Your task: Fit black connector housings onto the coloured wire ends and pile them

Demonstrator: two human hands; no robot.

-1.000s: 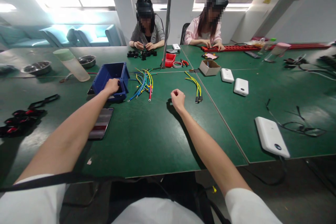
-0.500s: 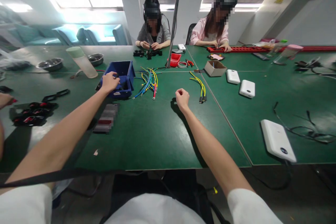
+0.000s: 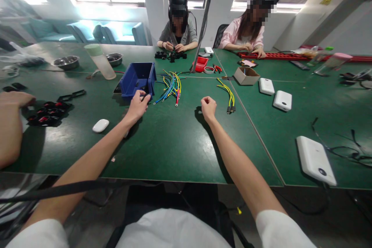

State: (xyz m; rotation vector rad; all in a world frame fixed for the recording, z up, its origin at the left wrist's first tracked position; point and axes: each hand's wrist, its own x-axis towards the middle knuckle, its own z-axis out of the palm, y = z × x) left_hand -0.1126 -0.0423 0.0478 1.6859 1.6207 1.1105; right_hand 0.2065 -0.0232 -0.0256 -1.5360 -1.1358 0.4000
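My left hand (image 3: 138, 105) is just in front of the blue bin (image 3: 132, 83), its thumb and fingers pinched on a small black part (image 3: 144, 96). Dark pieces lie inside the bin. My right hand (image 3: 208, 107) rests closed over the table, and anything within its fingers is hidden. Between the hands, farther back, lies a loose bundle of blue, green and yellow cables (image 3: 172, 87) with a red-sleeved one (image 3: 177, 99) among them. Several yellow-green cables (image 3: 229, 97) with dark ends lie right of my right hand.
A white rounded case (image 3: 100, 125) lies left of my left forearm. A neighbour's arm (image 3: 10, 124) reaches in by black parts (image 3: 48, 114). Beyond are a bottle (image 3: 101, 64), a metal pole (image 3: 205, 21), a cardboard box (image 3: 246, 76) and white power banks (image 3: 315, 159). Two people sit opposite.
My left hand has come out of the blue bin toward me, with a small black part in its fingers. The right hand stays closed in place. The camera view has shifted slightly.
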